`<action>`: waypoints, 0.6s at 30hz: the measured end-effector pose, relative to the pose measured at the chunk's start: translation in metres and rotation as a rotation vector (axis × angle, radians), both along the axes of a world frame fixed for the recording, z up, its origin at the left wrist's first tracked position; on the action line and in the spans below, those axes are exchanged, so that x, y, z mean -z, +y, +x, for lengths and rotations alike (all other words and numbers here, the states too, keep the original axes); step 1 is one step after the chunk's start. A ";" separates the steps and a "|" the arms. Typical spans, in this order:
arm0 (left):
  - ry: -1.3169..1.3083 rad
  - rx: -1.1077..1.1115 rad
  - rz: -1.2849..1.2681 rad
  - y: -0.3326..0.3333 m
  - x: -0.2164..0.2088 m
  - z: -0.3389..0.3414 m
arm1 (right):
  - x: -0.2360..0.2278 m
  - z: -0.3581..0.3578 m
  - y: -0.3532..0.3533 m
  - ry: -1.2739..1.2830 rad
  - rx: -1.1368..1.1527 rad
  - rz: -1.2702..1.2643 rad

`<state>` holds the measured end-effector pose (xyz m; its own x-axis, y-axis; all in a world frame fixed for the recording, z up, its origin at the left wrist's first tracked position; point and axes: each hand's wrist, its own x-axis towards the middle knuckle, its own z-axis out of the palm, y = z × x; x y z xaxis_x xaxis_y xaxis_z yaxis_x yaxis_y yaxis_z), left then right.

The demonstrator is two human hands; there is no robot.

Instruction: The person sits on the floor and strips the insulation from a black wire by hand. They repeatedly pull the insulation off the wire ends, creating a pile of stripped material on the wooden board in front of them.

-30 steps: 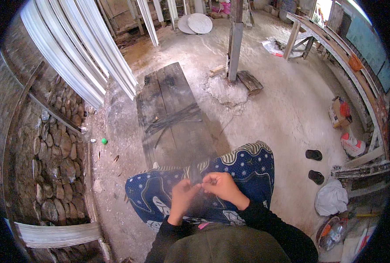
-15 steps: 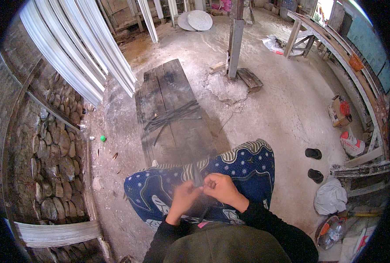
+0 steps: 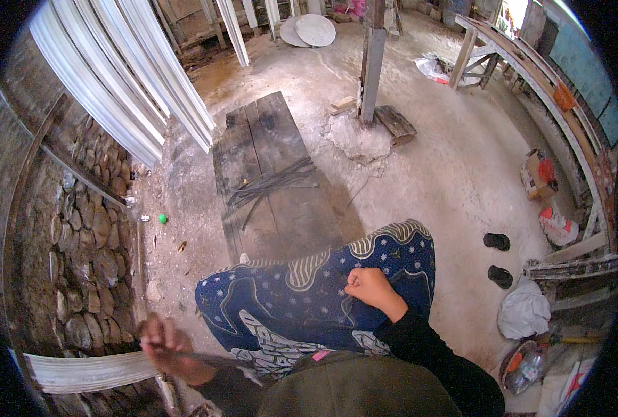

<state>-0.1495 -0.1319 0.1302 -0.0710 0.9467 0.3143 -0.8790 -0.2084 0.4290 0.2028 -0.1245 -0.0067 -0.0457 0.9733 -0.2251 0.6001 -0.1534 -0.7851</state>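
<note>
My left hand [image 3: 172, 347] is out to the lower left, blurred by motion. Its fingers are curled around a dark thin strip [image 3: 229, 361], which trails back toward my lap. My right hand [image 3: 376, 290] is closed over the blue patterned cloth [image 3: 291, 299] that covers my legs. What its fingers hold, if anything, is hidden. In front of me, a bundle of dark thin strips [image 3: 271, 183] lies across a low wooden bench [image 3: 288, 222].
Long pale corrugated sheets [image 3: 125, 76] lean at the left beside stacked stones [image 3: 93, 278]. A wooden post [image 3: 372, 69] stands ahead. At the right are black sandals [image 3: 497, 242], a white sack [image 3: 524, 311] and a long wooden frame [image 3: 566, 118]. A green ball [image 3: 162, 219] lies on the floor.
My hands were together over my lap with a dark strip between them. The left has swung far out to the lower left with the strip; the right has shifted slightly right.
</note>
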 end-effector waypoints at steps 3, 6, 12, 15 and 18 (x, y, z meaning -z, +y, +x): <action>0.199 -0.160 0.050 0.002 -0.024 -0.006 | 0.006 0.003 0.000 0.044 0.027 0.011; 0.512 -0.278 -0.171 0.001 -0.018 0.002 | 0.007 0.005 0.001 0.121 0.052 -0.057; 0.959 0.022 -0.481 0.036 0.042 0.085 | -0.028 0.006 0.012 0.187 0.107 0.025; 1.084 0.273 -0.503 0.044 0.074 0.122 | -0.051 -0.005 0.021 0.535 0.018 0.048; 1.006 0.321 -0.476 0.045 0.081 0.147 | -0.074 -0.022 0.021 0.724 -0.044 -0.227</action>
<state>-0.0029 -0.0870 0.0496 0.2740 0.9133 -0.3012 -0.0789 0.3335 0.9394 0.1809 -0.1034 0.0674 -0.2958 0.9004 -0.3190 -0.0439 -0.3464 -0.9371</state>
